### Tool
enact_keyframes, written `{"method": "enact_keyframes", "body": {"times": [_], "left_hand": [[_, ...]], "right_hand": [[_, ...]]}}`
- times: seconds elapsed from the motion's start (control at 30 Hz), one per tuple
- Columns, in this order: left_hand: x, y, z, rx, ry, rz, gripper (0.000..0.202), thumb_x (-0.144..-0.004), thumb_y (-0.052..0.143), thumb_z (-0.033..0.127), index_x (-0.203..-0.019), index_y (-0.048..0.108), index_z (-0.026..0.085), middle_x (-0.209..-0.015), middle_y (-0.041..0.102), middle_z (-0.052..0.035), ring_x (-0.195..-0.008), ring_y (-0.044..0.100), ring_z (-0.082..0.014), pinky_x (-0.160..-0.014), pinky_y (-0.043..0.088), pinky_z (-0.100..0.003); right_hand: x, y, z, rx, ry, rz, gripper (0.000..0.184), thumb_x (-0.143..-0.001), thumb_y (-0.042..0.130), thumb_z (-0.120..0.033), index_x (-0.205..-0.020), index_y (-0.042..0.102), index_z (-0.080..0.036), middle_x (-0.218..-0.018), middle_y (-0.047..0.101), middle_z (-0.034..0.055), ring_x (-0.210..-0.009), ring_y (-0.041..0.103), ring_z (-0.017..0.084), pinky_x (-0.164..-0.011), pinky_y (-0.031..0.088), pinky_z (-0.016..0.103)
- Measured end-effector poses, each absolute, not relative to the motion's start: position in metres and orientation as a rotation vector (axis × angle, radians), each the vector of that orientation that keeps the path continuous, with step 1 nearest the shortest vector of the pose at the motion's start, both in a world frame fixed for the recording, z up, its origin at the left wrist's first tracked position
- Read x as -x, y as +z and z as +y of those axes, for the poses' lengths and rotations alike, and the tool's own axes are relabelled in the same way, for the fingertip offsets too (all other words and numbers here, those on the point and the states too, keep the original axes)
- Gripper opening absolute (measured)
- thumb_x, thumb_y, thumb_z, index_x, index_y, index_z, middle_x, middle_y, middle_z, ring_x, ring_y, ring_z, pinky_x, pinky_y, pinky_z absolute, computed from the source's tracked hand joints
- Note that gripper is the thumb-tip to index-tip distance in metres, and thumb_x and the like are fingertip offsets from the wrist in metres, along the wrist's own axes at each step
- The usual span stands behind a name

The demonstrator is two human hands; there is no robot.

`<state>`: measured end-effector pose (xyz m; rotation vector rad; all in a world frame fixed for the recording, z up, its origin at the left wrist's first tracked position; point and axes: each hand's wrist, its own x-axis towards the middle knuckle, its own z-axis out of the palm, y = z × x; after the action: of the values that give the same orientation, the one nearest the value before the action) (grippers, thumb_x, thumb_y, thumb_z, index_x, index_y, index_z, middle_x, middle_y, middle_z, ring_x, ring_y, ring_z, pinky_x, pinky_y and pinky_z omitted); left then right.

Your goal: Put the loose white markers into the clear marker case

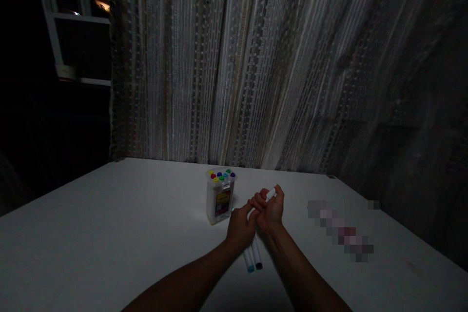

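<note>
A clear plastic box of markers (pixel 220 196) with coloured caps stands upright on a white table (pixel 109 224). Just right of it my two hands meet above the table. My right hand (pixel 269 210) is closed around a white marker (pixel 271 194) whose end sticks out between the fingers. My left hand (pixel 240 226) is closed too, its fingers pinching at the same marker beside the right hand. Two white markers (pixel 253 256) with blue ends lie side by side on the table under my wrists.
A ribbed curtain (pixel 256 68) hangs right behind the table's far edge. A dark window frame (pixel 73 48) stands at the upper left. A blurred-out patch (pixel 341 231) lies on the table to the right. The room is dim.
</note>
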<state>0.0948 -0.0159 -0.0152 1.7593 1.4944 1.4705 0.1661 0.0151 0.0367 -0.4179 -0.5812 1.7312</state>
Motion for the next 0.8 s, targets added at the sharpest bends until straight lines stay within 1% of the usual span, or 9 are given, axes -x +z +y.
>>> {"method": "enact_keyframes", "body": {"times": [0.17,0.4,0.53,0.8], "left_hand": [[-0.0948,-0.0143,-0.0161,-1.765,1.458,1.484,0.033,-0.081,0.039,0.032,-0.099,0.064,0.020,-0.089,0.069,-0.0036,-0.081,0.062,-0.0197,-0.075,0.044,-0.027],[-0.0951,-0.0138,-0.0171,-1.749,1.482,1.483,0.031,-0.081,0.040,0.032,-0.093,0.065,0.019,-0.086,0.069,-0.0030,-0.078,0.062,-0.0188,-0.074,0.044,-0.026],[-0.0952,-0.0129,-0.0175,-1.749,1.512,1.442,0.030,-0.082,0.041,0.031,-0.095,0.065,0.020,-0.083,0.069,-0.0021,-0.076,0.062,-0.0178,-0.074,0.044,-0.025],[-0.0945,-0.0152,-0.0169,-1.776,1.489,1.478,0.031,-0.082,0.041,0.031,-0.096,0.065,0.019,-0.083,0.069,-0.0025,-0.075,0.061,-0.0177,-0.073,0.043,-0.026]], "right_hand": [[-0.1668,0.0345,0.0165,0.404,1.728,-0.595,0.043,-0.076,0.037,-0.054,-0.049,0.034,-0.021,-0.035,0.025,-0.0087,-0.032,0.023,0.007,-0.042,0.036,0.022],[-0.1663,0.0351,0.0160,0.412,1.728,-0.579,0.043,-0.076,0.037,-0.054,-0.049,0.034,-0.021,-0.035,0.025,-0.0087,-0.032,0.022,0.007,-0.041,0.035,0.022],[-0.1662,0.0356,0.0154,0.412,1.733,-0.576,0.043,-0.076,0.037,-0.053,-0.048,0.033,-0.021,-0.034,0.025,-0.0084,-0.031,0.022,0.006,-0.041,0.034,0.022],[-0.1659,0.0368,0.0135,0.422,1.718,-0.582,0.043,-0.075,0.038,-0.052,-0.048,0.035,-0.020,-0.034,0.026,-0.0084,-0.031,0.023,0.006,-0.043,0.036,0.022]]}}
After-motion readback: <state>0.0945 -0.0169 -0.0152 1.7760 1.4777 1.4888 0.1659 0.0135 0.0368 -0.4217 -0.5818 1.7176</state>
